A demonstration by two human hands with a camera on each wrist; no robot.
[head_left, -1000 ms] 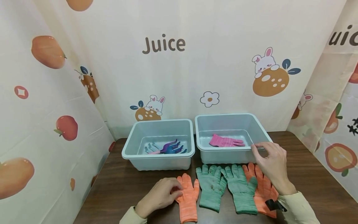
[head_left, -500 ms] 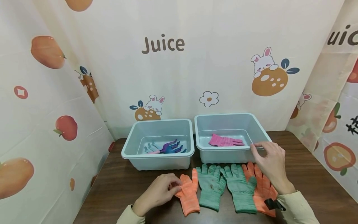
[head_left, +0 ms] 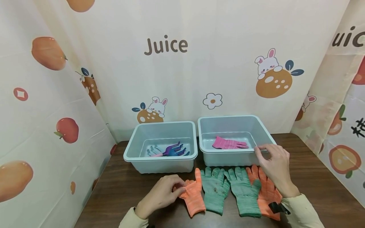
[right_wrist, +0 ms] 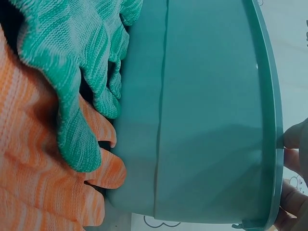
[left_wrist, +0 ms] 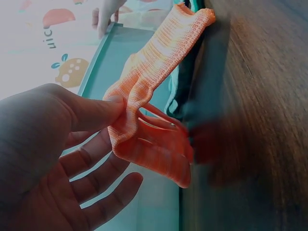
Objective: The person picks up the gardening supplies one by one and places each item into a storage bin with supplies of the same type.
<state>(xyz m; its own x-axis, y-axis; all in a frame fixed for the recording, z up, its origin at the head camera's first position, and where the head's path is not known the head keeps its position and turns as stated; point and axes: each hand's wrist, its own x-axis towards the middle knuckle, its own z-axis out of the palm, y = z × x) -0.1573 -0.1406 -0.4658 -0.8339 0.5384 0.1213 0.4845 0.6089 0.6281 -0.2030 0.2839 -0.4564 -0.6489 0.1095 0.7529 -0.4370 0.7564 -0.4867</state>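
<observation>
Between thumb and index finger, my left hand (head_left: 164, 192) pinches an orange knit glove (head_left: 194, 198) at its edge. In the left wrist view the glove (left_wrist: 144, 86) hangs folded from the pinch, cuff up, beside the wooden tabletop. My right hand (head_left: 275, 166) grips the front rim of the right pale-blue bin (head_left: 228, 158) near its right corner; the right wrist view shows fingertips (right_wrist: 292, 136) at that rim. One pink glove (head_left: 229, 143) lies in this bin. Two green gloves (head_left: 215, 191) (head_left: 243, 193) and another orange glove (head_left: 268, 193) lie flat before it.
A second pale-blue bin (head_left: 162, 166) stands to the left, holding blue and purple fork-like items (head_left: 172, 150), one with a pink handle. Behind the brown wooden table (head_left: 114, 190) hangs a printed curtain (head_left: 182, 72), which also covers both sides.
My left hand has pulled the orange glove's edge slightly up and left; its cuff swung right and away from the table's front edge. The right hand stays on the bin's rim.
</observation>
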